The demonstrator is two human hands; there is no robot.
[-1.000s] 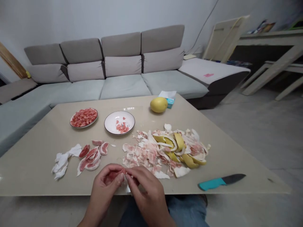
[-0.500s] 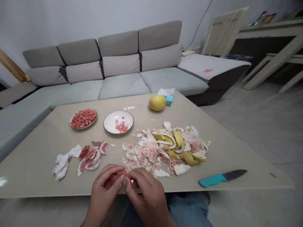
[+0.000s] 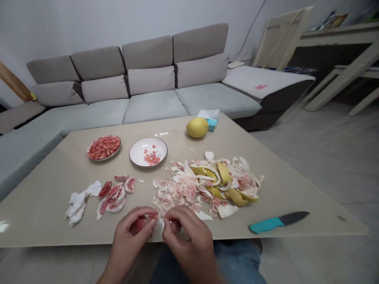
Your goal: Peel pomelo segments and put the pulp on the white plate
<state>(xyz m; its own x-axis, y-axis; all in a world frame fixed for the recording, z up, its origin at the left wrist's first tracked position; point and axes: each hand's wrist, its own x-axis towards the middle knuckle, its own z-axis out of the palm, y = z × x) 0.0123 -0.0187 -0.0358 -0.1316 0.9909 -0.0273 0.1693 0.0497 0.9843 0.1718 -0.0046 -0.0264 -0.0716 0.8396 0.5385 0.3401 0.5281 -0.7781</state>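
Observation:
My left hand (image 3: 130, 236) curls round a pink pomelo segment (image 3: 141, 223) at the near edge of the beige table (image 3: 44, 185). My right hand (image 3: 186, 236) sits just beside it, fingertips pinched on a thin white strip of membrane (image 3: 162, 227) that runs from the segment. Behind my hands lies a wide heap of pink-white membrane scraps and yellow peel (image 3: 207, 183). Unpeeled pomelo segments (image 3: 114, 193) lie to the left of the heap, next to crumpled white tissue (image 3: 78, 201).
Two plates stand further back: one full of pink flesh (image 3: 103, 147), one nearly bare (image 3: 148, 152). A whole yellow pomelo (image 3: 197, 127) and a tissue pack (image 3: 211, 118) sit at the far edge. A teal-handled knife (image 3: 278, 222) lies near right. A grey sofa (image 3: 142, 90) stands behind.
My two hands have drawn slightly apart, the right one moving to the right with the strip of membrane, while the left keeps the segment.

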